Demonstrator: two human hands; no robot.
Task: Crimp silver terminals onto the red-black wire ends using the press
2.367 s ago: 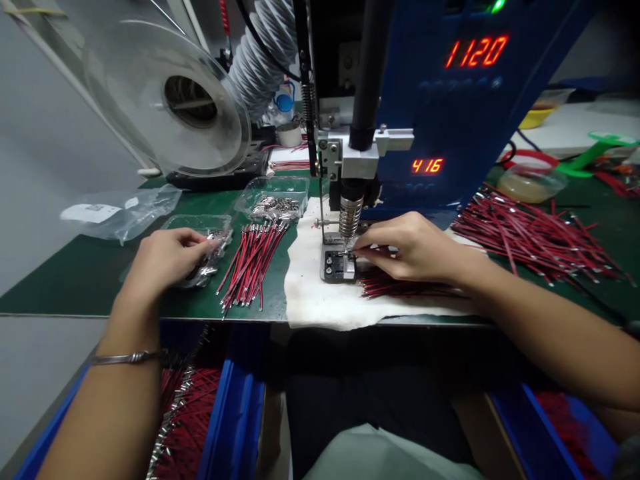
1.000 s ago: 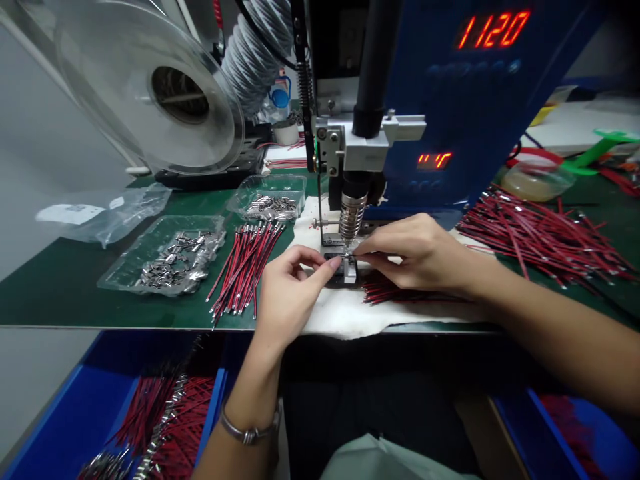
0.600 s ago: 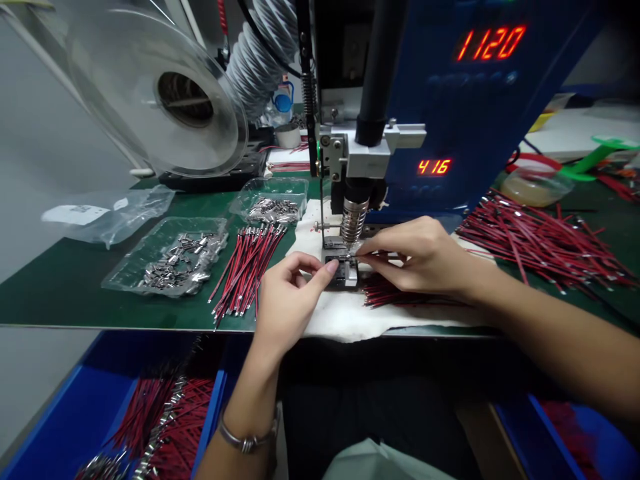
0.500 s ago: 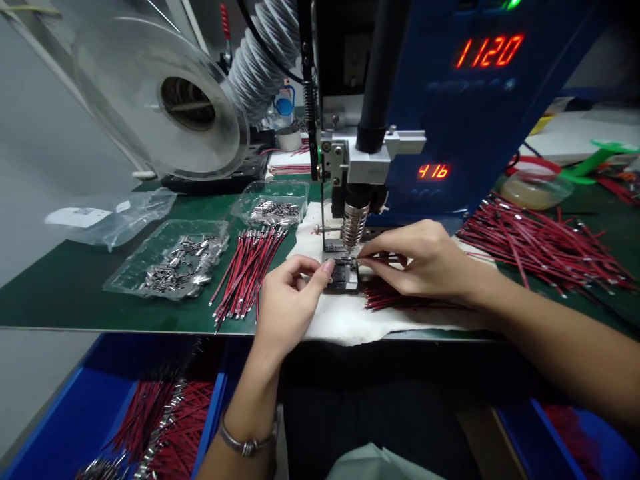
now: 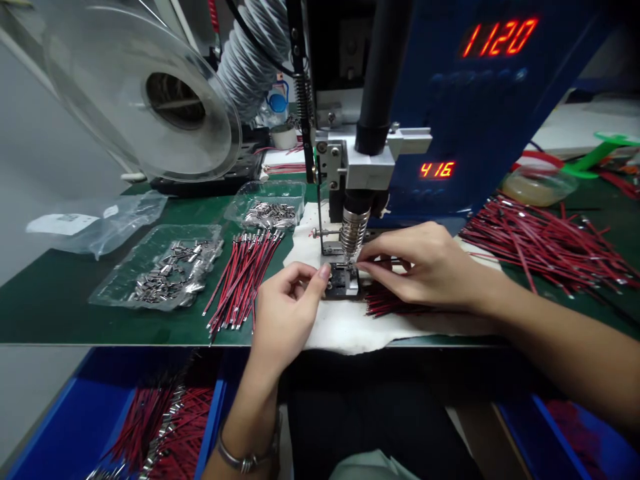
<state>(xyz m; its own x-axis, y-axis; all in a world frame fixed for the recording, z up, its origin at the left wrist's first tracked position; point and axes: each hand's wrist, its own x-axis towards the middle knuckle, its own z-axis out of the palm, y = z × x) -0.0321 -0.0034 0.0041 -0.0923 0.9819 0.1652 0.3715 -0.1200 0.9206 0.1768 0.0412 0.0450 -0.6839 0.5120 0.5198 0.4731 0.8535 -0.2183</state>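
My right hand [image 5: 425, 267] is closed in a pinch at the right side of a small metal fixture [image 5: 343, 280]. A thin dark wire [image 5: 395, 261] runs between its fingers, its end at the fixture. Directly above is the soldering head's spring-wrapped tip [image 5: 354, 230], which comes down close to the fixture. My left hand [image 5: 287, 307] is at the fixture's left edge, thumb and curled fingers brought together. Whatever may be between those fingertips is hidden. Beneath my right hand lies a bunch of red and black wires [image 5: 387, 301] on a white cloth [image 5: 345, 327].
Left of my hands lie a row of red-black wires [image 5: 245, 280] and two clear trays [image 5: 107, 293] [image 5: 235, 200] of small metal parts. A large wire pile [image 5: 555, 247] is at right. The blue machine [image 5: 450, 120] stands behind; a blue bin [image 5: 60, 427] sits below the table edge.
The camera view has shifted slightly, and the soldering tip appears lower against the fixture. Both hands keep nearly the same places and grips.
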